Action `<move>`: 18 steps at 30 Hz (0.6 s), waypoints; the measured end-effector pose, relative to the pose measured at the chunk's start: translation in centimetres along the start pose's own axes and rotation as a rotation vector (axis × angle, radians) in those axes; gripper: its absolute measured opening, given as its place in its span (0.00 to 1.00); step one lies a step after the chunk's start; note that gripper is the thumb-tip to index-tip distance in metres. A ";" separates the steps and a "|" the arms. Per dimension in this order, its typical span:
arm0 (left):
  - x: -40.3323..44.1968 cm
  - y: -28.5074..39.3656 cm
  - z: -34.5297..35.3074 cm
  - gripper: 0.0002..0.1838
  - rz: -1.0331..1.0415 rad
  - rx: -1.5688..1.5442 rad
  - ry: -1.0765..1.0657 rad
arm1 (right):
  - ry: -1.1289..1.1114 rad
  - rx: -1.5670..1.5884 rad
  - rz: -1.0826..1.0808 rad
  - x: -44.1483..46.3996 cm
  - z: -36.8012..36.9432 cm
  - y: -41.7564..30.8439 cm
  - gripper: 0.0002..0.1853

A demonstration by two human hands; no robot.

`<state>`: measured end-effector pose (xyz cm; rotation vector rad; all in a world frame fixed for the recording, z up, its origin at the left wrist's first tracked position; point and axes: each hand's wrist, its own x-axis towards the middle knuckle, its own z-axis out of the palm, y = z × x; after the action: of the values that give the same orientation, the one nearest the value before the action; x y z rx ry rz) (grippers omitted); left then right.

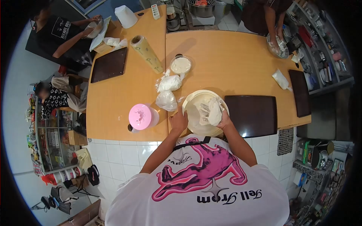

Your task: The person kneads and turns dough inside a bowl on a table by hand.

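A cream-coloured bowl [192,98] stands near the table's front edge, with dusty white residue on its inner wall. My left hand [179,119] is closed on the left part of its rim. Inside the bowl, my right hand [224,119] is wrapped in a lump of pale, sticky dough [215,112], and its fingers are coated white. Left of the bowl lie two plastic bags of white powder, the nearer bag [166,100] and the farther bag [169,83]. Behind them sits a clear tub of white powder [181,65]. The dough hides part of the right fingers.
A dark tray [252,115] lies right of the bowl; a pink-lidded container [143,116] stands left. A roll of plastic film [147,54] rises behind. More dark trays [109,65] and a small white bag [280,79] lie farther off. Two people handle bowls across the table; another sits left.
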<state>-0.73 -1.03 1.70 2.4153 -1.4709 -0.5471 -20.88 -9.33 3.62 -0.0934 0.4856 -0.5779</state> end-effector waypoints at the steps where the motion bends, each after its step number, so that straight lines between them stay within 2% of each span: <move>1: 0.0 0.1 -0.2 0.20 -0.002 -0.009 -0.019 | 0.014 0.001 -0.005 0.7 -2.0 0.1 0.25; 5: 0.1 -0.2 0.3 0.21 -0.015 -0.042 -0.041 | 0.022 0.023 -0.008 2.1 -6.1 0.2 0.23; 8: 0.2 -0.3 0.3 0.21 -0.036 -0.035 -0.027 | 0.073 -0.053 -0.028 1.3 -4.3 0.0 0.23; 12: 0.1 -0.7 1.3 0.22 -0.040 -0.017 0.002 | 0.048 0.060 -0.012 0.9 -1.9 -0.2 0.23; 14: 0.5 -0.6 1.1 0.22 -0.100 -0.016 -0.106 | 0.051 -0.043 0.019 0.8 -0.9 0.1 0.24; 17: 0.0 -0.2 0.2 0.22 -0.051 0.009 -0.036 | 0.298 -0.155 -0.007 2.4 -4.5 1.2 0.23; 18: -0.1 -0.2 0.1 0.21 -0.051 -0.002 -0.032 | 0.124 -0.079 0.069 2.2 -5.7 0.6 0.22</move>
<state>-0.66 -0.83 1.50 2.4598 -1.4239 -0.6007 -21.61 -9.72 -2.50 -0.1162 0.6298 -0.4982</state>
